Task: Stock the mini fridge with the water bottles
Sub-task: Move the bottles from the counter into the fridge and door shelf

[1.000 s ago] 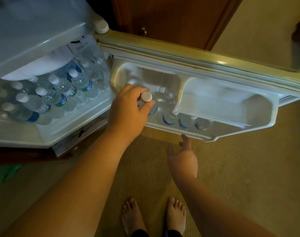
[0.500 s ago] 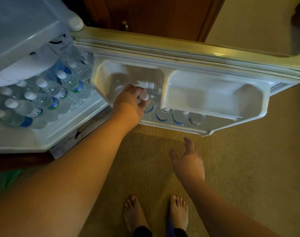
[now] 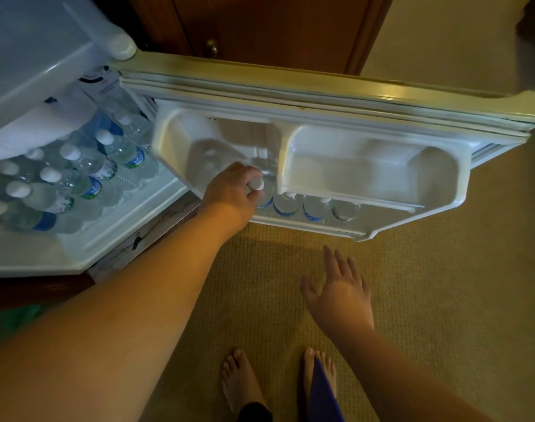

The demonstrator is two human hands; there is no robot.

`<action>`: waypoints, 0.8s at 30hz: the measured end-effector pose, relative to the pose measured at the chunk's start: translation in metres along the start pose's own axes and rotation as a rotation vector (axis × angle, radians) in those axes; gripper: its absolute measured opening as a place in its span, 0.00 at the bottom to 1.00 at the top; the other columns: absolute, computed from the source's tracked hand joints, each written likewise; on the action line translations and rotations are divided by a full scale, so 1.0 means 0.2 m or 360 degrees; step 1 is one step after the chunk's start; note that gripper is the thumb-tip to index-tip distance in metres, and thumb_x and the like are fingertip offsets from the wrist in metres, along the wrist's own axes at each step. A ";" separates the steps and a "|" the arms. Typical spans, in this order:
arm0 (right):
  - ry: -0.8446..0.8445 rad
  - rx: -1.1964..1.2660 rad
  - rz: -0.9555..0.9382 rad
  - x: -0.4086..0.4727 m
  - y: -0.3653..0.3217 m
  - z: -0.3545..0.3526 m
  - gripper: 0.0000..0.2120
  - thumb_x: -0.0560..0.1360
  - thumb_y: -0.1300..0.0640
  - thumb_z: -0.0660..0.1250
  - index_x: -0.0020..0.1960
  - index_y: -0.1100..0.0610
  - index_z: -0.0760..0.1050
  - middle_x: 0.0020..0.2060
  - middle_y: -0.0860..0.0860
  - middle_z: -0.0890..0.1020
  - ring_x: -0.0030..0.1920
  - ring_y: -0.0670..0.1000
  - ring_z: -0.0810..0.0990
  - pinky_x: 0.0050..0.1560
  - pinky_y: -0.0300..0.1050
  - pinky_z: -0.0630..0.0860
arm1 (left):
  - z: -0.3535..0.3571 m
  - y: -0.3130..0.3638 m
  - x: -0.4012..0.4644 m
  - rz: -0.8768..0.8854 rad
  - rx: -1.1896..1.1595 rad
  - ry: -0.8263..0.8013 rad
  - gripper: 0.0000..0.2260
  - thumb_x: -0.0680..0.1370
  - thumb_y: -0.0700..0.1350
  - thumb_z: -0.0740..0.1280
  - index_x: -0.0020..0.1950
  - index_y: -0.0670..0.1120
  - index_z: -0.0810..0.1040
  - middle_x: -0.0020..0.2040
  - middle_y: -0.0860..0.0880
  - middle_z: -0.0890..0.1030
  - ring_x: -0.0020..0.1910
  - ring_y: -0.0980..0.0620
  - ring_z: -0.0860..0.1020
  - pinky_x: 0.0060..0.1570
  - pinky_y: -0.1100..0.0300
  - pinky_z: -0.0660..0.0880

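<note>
Four door-shelf bottles (image 3: 286, 205), two hands (image 3: 340, 295)

Overall light: dim, warm yellow cast on the carpet (image 3: 442, 300).
Brightest area: pale bluish fridge (image 3: 31, 71) interior, left of the left hand (image 3: 232, 193).
Glare: soft sheen along the door (image 3: 382, 95) top edge, above that hand.
Shadows: dark corners.
Distortion: wide-angle bending at edges.
Sharpness: slightly soft throughout; bottle labels unreadable.

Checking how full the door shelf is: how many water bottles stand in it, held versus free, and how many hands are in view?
Water bottle held by the left hand: 1
Free bottles on the door shelf: 3
Hands: 2, right hand open
Total bottles: 4
</note>
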State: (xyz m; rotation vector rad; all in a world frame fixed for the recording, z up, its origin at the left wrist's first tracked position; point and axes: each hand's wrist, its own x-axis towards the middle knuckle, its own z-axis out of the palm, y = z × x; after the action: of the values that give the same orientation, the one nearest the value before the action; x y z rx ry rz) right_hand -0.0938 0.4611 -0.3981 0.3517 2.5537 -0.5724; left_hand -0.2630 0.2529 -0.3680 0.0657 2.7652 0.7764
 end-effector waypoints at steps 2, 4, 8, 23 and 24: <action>-0.0015 -0.0024 0.0003 -0.01 0.01 0.00 0.39 0.80 0.32 0.51 0.82 0.47 0.41 0.82 0.49 0.48 0.81 0.53 0.42 0.79 0.56 0.45 | 0.01 0.01 -0.02 0.0001 0.0042 -0.0022 0.13 0.80 0.47 0.69 0.64 0.48 0.79 0.59 0.47 0.77 0.57 0.44 0.77 0.56 0.52 0.75; -0.0030 -0.0037 0.0004 -0.03 0.01 0.00 0.39 0.80 0.32 0.51 0.82 0.47 0.40 0.82 0.49 0.46 0.81 0.53 0.41 0.80 0.57 0.44 | 0.02 0.01 -0.02 -0.0016 0.0079 -0.0019 0.14 0.81 0.47 0.68 0.65 0.48 0.78 0.60 0.46 0.77 0.57 0.43 0.77 0.56 0.51 0.75; -0.0037 -0.0036 0.0001 -0.05 0.02 -0.01 0.39 0.79 0.33 0.53 0.82 0.47 0.40 0.82 0.49 0.47 0.81 0.54 0.41 0.79 0.58 0.45 | 0.01 -0.01 -0.02 -0.0017 0.0113 0.0036 0.14 0.80 0.47 0.68 0.65 0.46 0.78 0.59 0.44 0.78 0.56 0.43 0.78 0.55 0.52 0.75; 0.0785 0.0159 -0.0702 -0.28 -0.12 -0.42 0.23 0.77 0.45 0.70 0.68 0.54 0.76 0.64 0.51 0.78 0.63 0.56 0.76 0.60 0.57 0.74 | -0.27 0.25 -0.64 -0.0195 -0.0158 0.0157 0.19 0.81 0.55 0.65 0.71 0.54 0.73 0.63 0.54 0.78 0.61 0.52 0.76 0.55 0.54 0.77; 0.0885 0.0187 -0.0795 -0.31 -0.16 -0.49 0.21 0.76 0.47 0.71 0.65 0.56 0.78 0.60 0.52 0.80 0.59 0.56 0.78 0.56 0.57 0.75 | -0.31 0.29 -0.71 -0.0165 -0.0166 0.0186 0.19 0.81 0.56 0.65 0.71 0.55 0.73 0.62 0.55 0.78 0.60 0.53 0.76 0.55 0.53 0.78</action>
State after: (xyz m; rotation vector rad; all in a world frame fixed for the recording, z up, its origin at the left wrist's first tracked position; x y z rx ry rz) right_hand -0.0935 0.4705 -0.2784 -0.1235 3.1766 -0.9103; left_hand -0.1455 0.2545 -0.2525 -0.1469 2.8047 0.9220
